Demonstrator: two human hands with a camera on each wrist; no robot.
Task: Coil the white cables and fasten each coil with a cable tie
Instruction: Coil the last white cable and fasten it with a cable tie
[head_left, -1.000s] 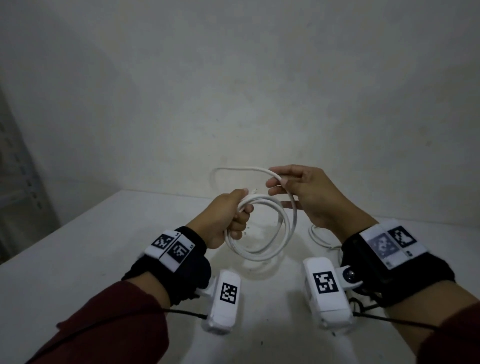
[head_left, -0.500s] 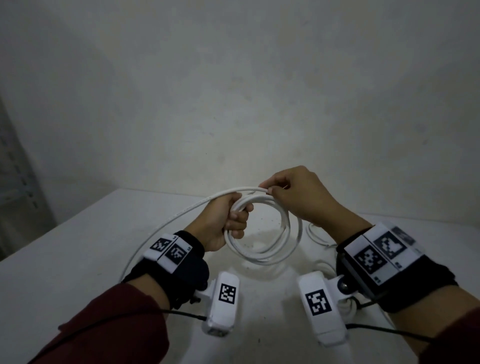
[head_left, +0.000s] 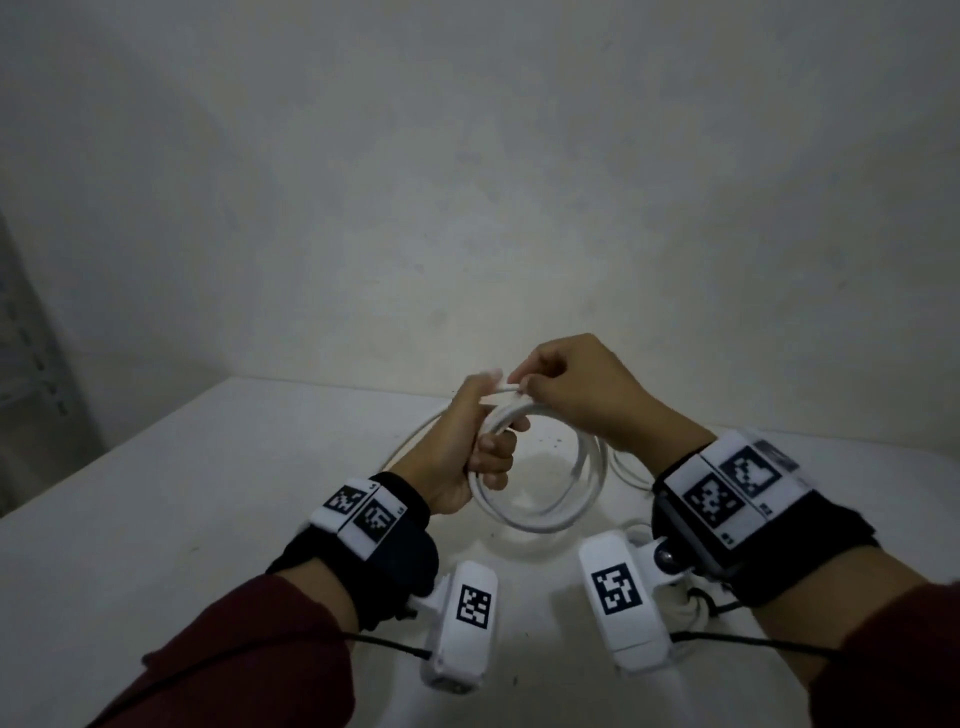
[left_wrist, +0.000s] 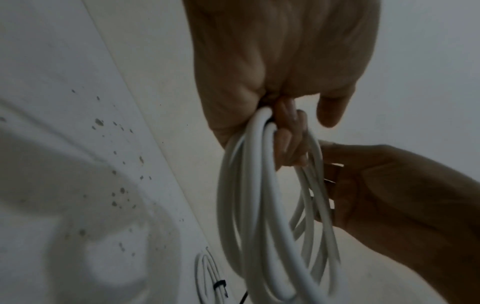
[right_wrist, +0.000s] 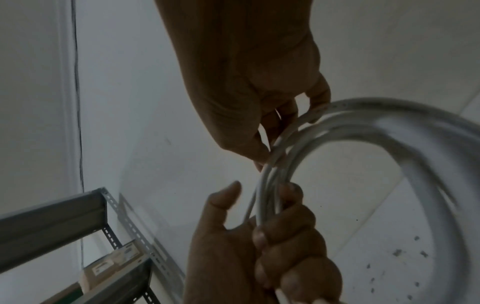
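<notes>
White table (head_left: 156, 519), dark specks; tied cable coil (left_wrist: 207, 275) lying on it, apparently.

I see the white cable coil (head_left: 540, 499), several round loops stacked, hanging upright above the table, not touching it. Its top bunch sits at approx 12 o'clock of the loop; the rest droops toward 6. One strand (head_left: 415, 441) trails off at approx 9 o'clock, down toward the table. No tie on it yet. In the left wrist view a second coil (left_wrist: 207, 275) lies flat on the table at 6 o'clock w/ a black cable tie (left_wrist: 219, 286) round it.
</notes>
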